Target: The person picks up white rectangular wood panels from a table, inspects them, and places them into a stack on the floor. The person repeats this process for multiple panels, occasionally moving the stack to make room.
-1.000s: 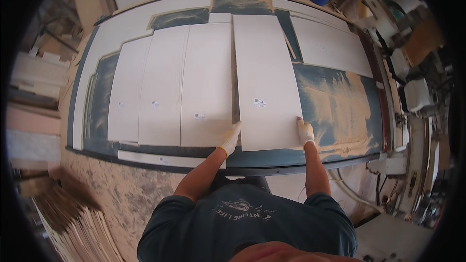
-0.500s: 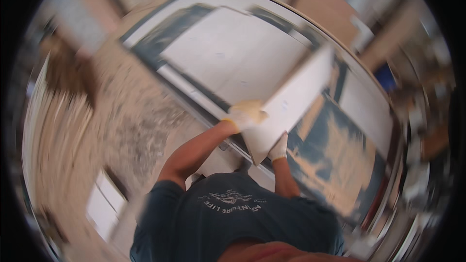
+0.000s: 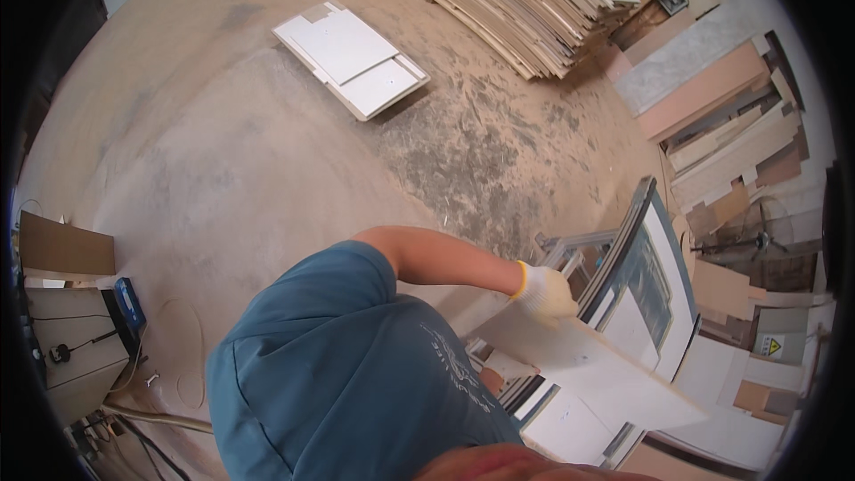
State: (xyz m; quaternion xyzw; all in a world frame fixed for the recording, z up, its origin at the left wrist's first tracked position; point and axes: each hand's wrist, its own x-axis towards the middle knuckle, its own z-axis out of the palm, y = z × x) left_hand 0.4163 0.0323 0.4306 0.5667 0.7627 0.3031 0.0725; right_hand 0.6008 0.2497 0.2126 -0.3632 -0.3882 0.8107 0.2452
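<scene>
My left hand [image 3: 545, 292], in a whitish knitted glove, is closed over the upper edge of a white flat board [image 3: 592, 361]. The board is tilted and stands out from my body toward the lower right. Only a bit of my right arm [image 3: 492, 381] shows, beside my shirt and below the board. Its fingers are hidden. Behind and under the board lies a dark-topped work table [image 3: 655, 307] with white panels laid on it.
White panels [image 3: 347, 49] lie stacked on the dusty floor ahead. Beyond them is a tall stack of thin boards [image 3: 525, 0]. Offcuts [image 3: 730, 138] and a fan [image 3: 761, 240] stand along the right. A cabinet [image 3: 71, 338] with cables is at left.
My view has swung to the left, bringing the floor and board stacks into sight. My left hand still grips the board; my right hand, on the board before, is now mostly hidden.
</scene>
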